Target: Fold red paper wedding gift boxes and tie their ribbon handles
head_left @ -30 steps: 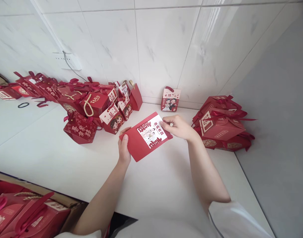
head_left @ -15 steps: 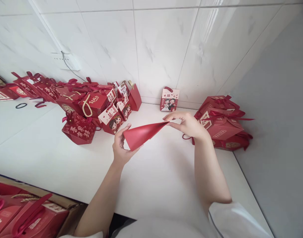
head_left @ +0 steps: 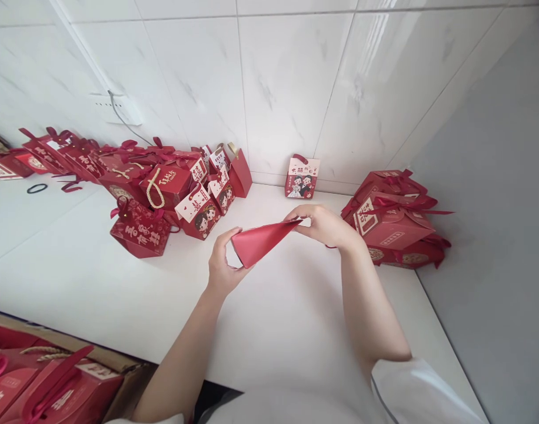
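A plain red folded paper gift box [head_left: 266,240] is held up between my two hands over the white tabletop. My left hand [head_left: 224,262] grips its wider end, thumb below and fingers above. At the narrow end, on the right, the fingers of my right hand [head_left: 316,224] pinch the edge. The box is tilted, and its far face is hidden from me. Behind it, against the wall, stands a small gift box [head_left: 302,178] printed with a cartoon couple.
Several red gift boxes [head_left: 170,185] with ribbons and cords crowd the left back. More are stacked at the right [head_left: 391,221] beside a grey panel [head_left: 485,235]. A carton of red boxes [head_left: 53,383] sits at lower left. A black ring [head_left: 37,188] lies far left.
My left hand has moved a little to the right with its end of the red box. My right hand has shifted slightly lower and left, and the box looks shorter from here.
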The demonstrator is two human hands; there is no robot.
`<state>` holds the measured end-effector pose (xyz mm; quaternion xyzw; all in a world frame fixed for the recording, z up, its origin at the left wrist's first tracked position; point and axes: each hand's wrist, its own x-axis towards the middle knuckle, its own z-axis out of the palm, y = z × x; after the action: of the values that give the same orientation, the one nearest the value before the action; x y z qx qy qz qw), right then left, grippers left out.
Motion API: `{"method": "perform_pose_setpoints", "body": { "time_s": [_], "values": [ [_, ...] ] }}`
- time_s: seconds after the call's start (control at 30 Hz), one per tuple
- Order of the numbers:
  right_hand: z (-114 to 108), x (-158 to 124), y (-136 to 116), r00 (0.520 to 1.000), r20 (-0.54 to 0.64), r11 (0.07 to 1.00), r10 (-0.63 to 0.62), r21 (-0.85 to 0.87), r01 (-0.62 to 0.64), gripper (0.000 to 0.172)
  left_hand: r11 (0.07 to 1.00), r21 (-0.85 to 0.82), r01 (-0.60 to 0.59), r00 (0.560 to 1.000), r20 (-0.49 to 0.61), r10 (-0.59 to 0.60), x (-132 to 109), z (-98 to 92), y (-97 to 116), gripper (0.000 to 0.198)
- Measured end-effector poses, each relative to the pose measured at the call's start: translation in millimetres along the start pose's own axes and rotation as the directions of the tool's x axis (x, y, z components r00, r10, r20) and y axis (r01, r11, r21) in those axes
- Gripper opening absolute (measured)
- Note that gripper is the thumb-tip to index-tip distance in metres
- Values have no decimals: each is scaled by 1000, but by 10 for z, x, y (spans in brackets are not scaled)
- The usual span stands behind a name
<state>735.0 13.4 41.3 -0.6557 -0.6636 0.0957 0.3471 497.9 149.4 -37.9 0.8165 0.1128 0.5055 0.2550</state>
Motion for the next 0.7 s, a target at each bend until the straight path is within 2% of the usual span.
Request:
{"method": "perform_pose_setpoints", "body": {
  "time_s": [0.1, 0.27, 0.4, 0.57, 0.7],
  "values": [
    [-7, 0, -54, 999, 26, 998, -22, 58, 21, 24, 999, -11, 53, 998, 14, -53, -18, 4, 3, 81],
    [3, 13, -159, 995, 77, 989, -65, 139, 54, 26, 996, -39, 76, 997, 23, -75, -24, 2, -17, 86],
    [30, 19, -229, 986, 146, 993, -81, 93, 67, 31, 995, -56, 84, 995, 56, -81, -37, 6, -5, 87],
    [135, 15, -329, 975, 218, 998, -36, -45, 47, 42, 999, 29, 41, 996, 79, -43, -64, 25, -5, 88],
    [187, 25, -384, 971, 229, 996, -74, -25, 81, 44, 998, 8, 61, 995, 74, -62, -78, 38, -19, 91]
  ]
}}
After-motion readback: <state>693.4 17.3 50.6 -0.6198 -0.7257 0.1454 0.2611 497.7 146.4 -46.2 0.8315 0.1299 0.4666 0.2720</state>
